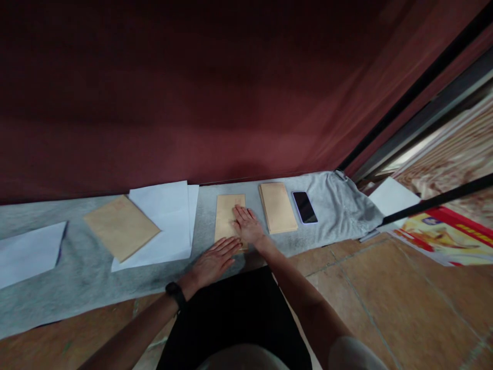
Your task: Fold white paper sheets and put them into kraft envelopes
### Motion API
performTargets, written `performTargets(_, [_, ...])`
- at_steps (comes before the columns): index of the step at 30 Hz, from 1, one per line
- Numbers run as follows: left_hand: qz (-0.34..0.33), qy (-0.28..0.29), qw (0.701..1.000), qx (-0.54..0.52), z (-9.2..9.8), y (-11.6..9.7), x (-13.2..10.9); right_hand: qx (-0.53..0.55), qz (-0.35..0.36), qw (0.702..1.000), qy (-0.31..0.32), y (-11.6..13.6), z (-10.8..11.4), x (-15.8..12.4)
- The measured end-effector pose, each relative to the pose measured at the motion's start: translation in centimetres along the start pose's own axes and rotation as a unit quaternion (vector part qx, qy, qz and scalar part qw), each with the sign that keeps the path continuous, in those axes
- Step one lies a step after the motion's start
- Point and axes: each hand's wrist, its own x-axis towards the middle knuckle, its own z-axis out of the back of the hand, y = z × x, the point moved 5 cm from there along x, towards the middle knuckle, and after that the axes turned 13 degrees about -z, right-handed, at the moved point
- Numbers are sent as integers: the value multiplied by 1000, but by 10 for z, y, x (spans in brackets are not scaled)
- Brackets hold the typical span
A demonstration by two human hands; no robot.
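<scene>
A brown paper envelope (225, 213) lies upright in front of me on the grey cloth (250, 190). My right hand (247, 224) rests flat on its right side with the fingers stretched out. Across its lower edge lies my left hand (215, 259), fingers extended, a dark band on the wrist. The hands cover part of the envelope's lower right. Just right of my right hand sits a stack of brown envelopes (279, 208). To the left, another brown envelope (121, 226) lies askew over white paper sheets (169, 221).
A phone (305, 207) lies right of the stack. More white paper (31, 252) is at the far left. A dark red curtain (192, 103) hangs behind the cloth. Black bars (435, 198) and a colourful printed box (450, 236) stand at the right, above the tiled floor (404, 293).
</scene>
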Motion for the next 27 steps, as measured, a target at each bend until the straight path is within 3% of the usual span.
performTargets(4, [-6,-14,1000,-13,1,1,0,7,-22,1000,-14,-5,-1,21])
performTargets(9, [-12,-24,999,-22,2,0,0,13,-31,999,-15,-7,-3,21])
performTargets(17, [-7,-67,997,-34,4,0,0,-24,26,999,39,-8,-6,-22])
performTargets(21, [-30,-62,997,25,2,1,-3,-15,39,998,38,-4,-3,-49])
performTargets(27, [-64,-102,986,116,3,3,-10,-60,59,991,107,0,5,-85])
